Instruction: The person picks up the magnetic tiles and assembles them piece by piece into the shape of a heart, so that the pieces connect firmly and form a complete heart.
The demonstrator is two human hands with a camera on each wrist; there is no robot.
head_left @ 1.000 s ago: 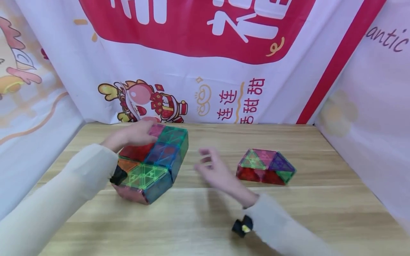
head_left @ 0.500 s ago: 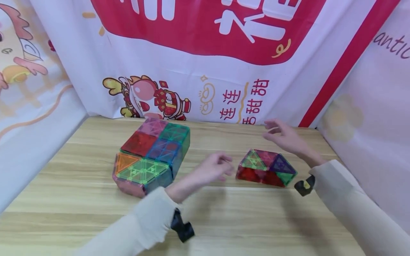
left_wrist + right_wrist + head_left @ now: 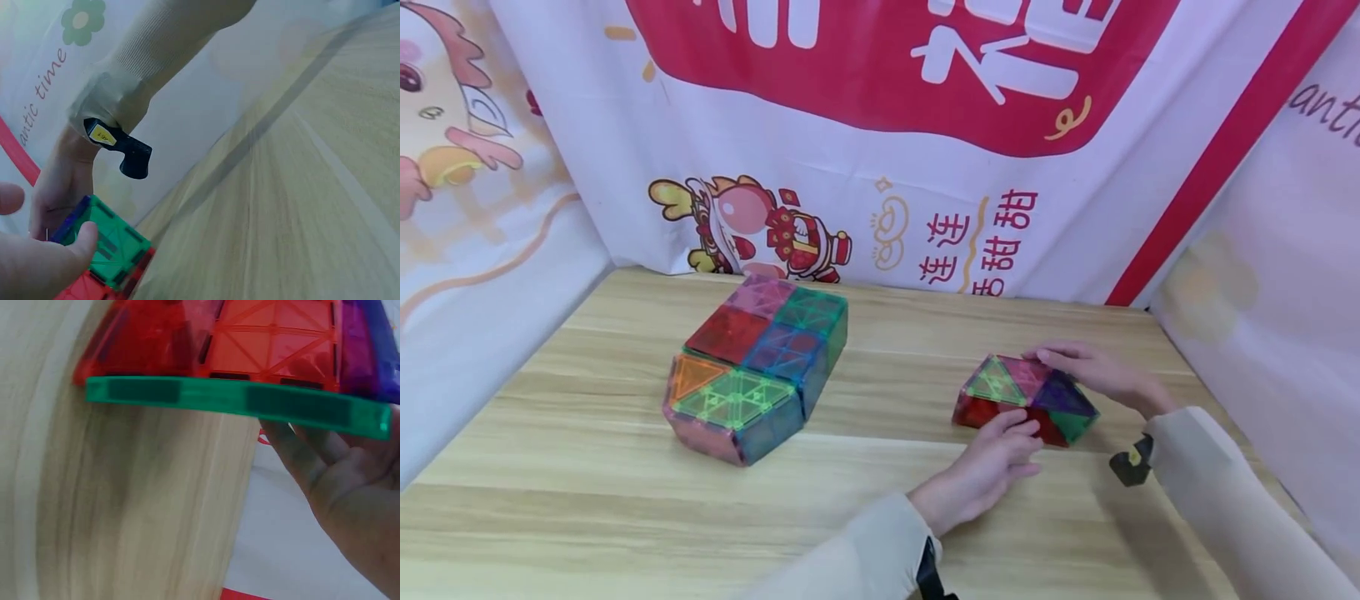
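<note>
A small structure of translucent magnetic tiles (image 3: 1018, 383) stands on the wooden table at the right, with red sides and green, pink and purple tiles on top. My left hand (image 3: 981, 471) is at its front side, fingers loosely bent, fingertips right at the red wall. Along the back edge lies my right hand (image 3: 1093, 371), its fingertips at the top rim. In the left wrist view, my left thumb (image 3: 87, 244) overlaps a green tile (image 3: 119, 247). The right wrist view has my right hand (image 3: 350, 487) reaching behind the green end tile (image 3: 219, 395), its fingertips partly hidden.
A larger magnetic-tile structure (image 3: 737, 367), several colours on top, stands at the left of the table (image 3: 625, 508). Printed cloth (image 3: 820, 150) hangs behind the table and along both sides.
My left hand has left the larger structure and crossed right to the front of the small one. My right hand has moved right, round to the small structure's back. Both structures stay put.
</note>
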